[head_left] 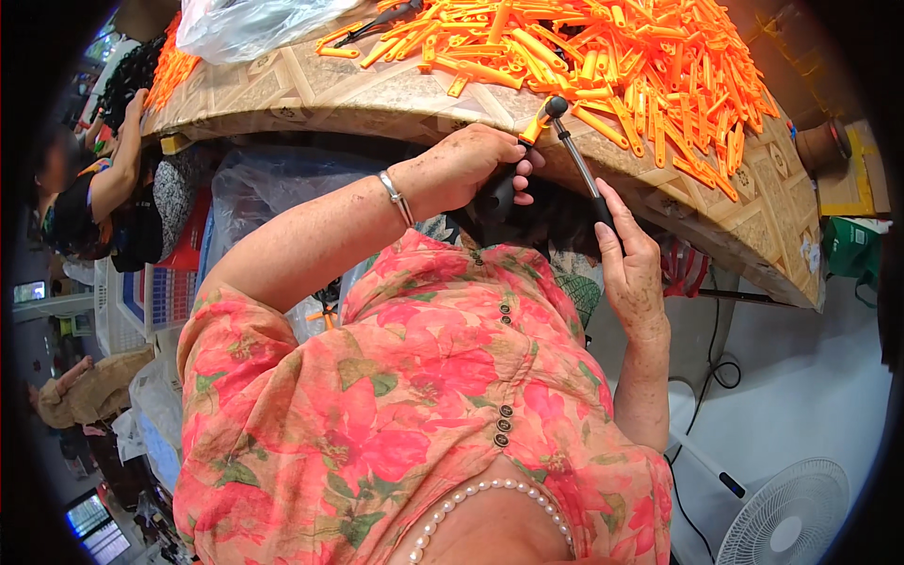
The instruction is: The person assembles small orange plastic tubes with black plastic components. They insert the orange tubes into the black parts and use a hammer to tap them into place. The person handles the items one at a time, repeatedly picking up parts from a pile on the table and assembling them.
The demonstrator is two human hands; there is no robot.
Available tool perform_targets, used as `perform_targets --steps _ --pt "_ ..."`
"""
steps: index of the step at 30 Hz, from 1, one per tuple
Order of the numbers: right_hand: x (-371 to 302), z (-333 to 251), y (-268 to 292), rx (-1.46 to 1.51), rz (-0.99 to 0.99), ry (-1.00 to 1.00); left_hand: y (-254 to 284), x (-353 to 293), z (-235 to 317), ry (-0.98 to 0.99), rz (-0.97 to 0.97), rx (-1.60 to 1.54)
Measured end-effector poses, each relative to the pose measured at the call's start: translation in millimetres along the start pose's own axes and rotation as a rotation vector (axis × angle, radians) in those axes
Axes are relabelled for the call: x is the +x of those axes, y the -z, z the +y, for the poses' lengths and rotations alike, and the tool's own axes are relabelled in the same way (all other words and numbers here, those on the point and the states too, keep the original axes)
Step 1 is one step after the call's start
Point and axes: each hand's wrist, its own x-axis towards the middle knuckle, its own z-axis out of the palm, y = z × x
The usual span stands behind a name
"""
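At the table's near edge, my left hand [466, 168] is closed around a black handle-like piece [496, 200] with an orange plastic part [534, 131] sticking out past the thumb. My right hand [629, 268] grips the black lower end of a slim silver rod [580, 162] between thumb and fingers. The rod leans up to a round black knob [556, 106], which meets or overlaps the orange part; whether they are joined I cannot tell. Just beyond both hands spreads a large heap of narrow orange plastic pieces [650, 80].
The patterned table [395, 102] curves across the front. On it lie a clear plastic bag [254, 26] and a black item [381, 21]. A white fan [786, 523] and a loose cable [723, 369] are at lower right. Another person [108, 193] works at the left.
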Motion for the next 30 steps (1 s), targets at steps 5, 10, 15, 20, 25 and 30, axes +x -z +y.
perform_targets --steps 5,10,15,20,25,30 --pt "-1.4 4.5 -1.9 -0.062 0.017 0.055 -7.6 -1.8 4.8 0.025 0.098 0.065" --pt "-3.7 -2.6 0.0 -0.034 -0.015 0.046 -13.7 -3.5 7.9 0.038 0.163 0.088" --pt "-4.5 -5.1 -0.4 0.005 -0.036 0.011 -17.4 -8.9 12.3 -0.004 0.219 0.189" --pt "-4.3 -8.1 -1.7 0.046 -0.067 -0.049 -16.1 -8.0 10.4 -0.046 0.212 0.147" --pt "-3.1 -6.5 -2.5 0.038 -0.053 0.000 -14.4 -6.6 14.8 -0.020 0.212 0.147" --pt "-4.4 -9.1 -2.9 0.083 -0.015 0.023 -12.1 -3.8 15.6 -0.001 0.195 0.135"
